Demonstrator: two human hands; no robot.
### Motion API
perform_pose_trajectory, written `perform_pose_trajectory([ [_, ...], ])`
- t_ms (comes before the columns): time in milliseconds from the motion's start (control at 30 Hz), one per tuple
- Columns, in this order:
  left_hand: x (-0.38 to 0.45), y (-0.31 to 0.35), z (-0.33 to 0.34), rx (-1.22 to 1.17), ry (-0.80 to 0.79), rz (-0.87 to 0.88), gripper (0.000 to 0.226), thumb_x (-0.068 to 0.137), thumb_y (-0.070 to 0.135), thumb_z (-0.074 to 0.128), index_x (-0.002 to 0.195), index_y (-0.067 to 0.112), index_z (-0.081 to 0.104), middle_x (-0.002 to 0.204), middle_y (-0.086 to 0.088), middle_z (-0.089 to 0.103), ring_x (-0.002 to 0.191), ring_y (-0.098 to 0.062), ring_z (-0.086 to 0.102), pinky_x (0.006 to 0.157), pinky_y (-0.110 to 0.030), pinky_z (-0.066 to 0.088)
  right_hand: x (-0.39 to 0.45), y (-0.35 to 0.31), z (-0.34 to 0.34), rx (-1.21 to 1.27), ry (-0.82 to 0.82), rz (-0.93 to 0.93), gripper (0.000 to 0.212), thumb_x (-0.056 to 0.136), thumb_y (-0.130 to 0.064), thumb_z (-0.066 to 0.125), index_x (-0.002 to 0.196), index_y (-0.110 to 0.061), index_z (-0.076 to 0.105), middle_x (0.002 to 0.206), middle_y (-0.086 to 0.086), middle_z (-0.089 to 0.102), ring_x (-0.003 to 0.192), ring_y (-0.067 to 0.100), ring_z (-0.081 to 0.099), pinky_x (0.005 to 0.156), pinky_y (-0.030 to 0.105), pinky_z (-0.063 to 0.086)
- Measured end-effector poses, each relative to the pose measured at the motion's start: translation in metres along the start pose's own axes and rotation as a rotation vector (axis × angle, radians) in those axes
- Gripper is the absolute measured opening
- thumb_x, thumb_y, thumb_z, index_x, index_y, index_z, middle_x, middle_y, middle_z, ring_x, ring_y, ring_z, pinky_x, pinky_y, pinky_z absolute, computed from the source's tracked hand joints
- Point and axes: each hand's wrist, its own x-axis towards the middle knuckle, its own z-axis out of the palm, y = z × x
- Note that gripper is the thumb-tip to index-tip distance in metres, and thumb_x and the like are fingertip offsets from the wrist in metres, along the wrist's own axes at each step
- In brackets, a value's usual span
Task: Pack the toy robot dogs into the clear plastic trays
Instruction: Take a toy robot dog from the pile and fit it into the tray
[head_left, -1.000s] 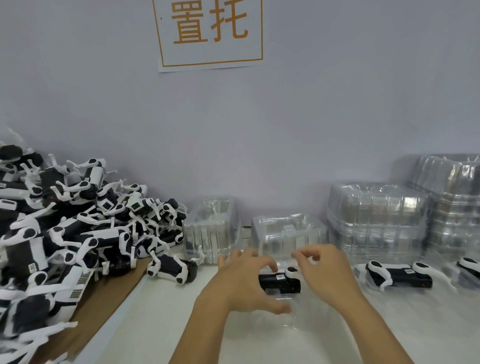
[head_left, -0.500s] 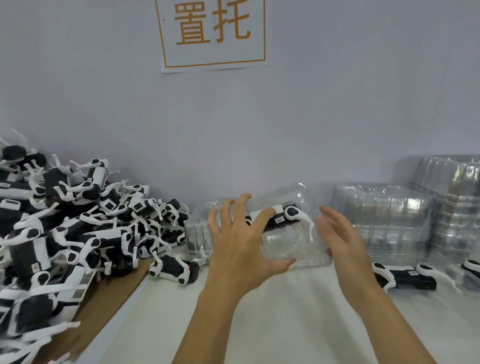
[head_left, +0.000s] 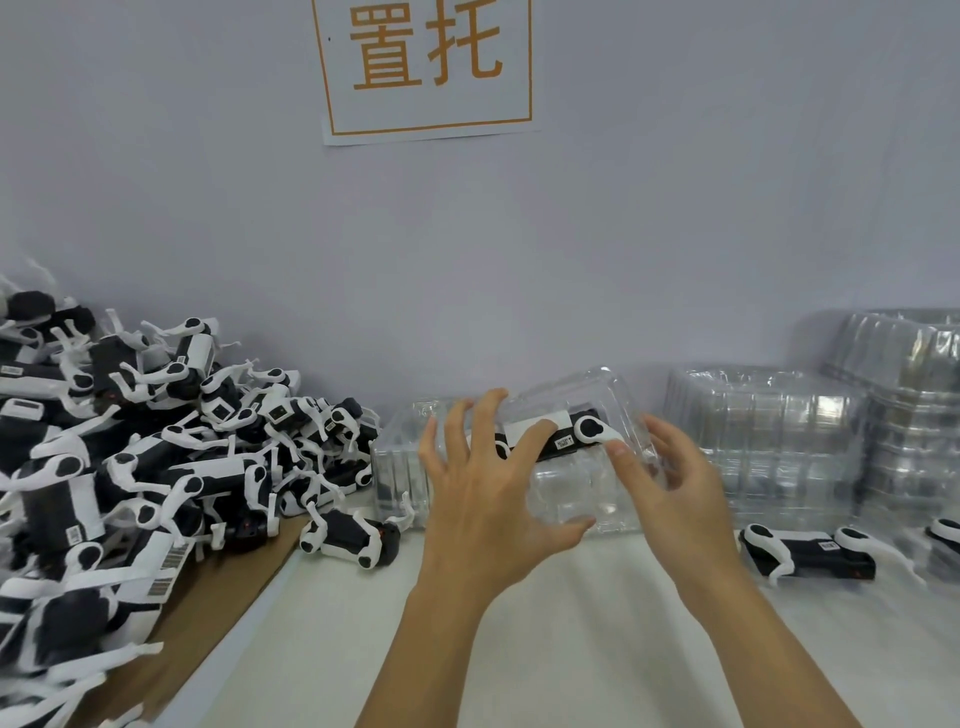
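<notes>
Clear tray (head_left: 582, 488) raised and tilted above the white table (head_left: 571, 649), dog (head_left: 558, 434) inside, left hand (head_left: 483, 493) gripping its left end with spread curled fingers, right hand (head_left: 660, 478) pinching its right side, dog pile (head_left: 140, 441) left, tray stacks (head_left: 769, 441) right.

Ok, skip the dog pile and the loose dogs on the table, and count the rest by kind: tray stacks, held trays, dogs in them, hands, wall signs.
Tray stacks: 3
Held tray: 1
Dog in it: 1
Hands: 2
Sign: 1
Total: 8
</notes>
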Motion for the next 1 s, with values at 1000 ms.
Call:
perform_pose_trajectory([
  [1000,-0.011,-0.03,0.002,-2.015,-0.144,-1.003,0.085,0.074,0.082,0.059,0.131,0.019,0.065,0.129,-0.018,0.066,0.115,-0.042,0.065,0.1,-0.058,0.048,-0.023,-0.022,0.042,-0.239,-0.147,-0.463,0.024,0.082,-0.015,0.08,0.102,-0.027,0.077,0.096,-0.02,0.069,0.09,-0.003,0.062,0.078,0.003,0.039],
])
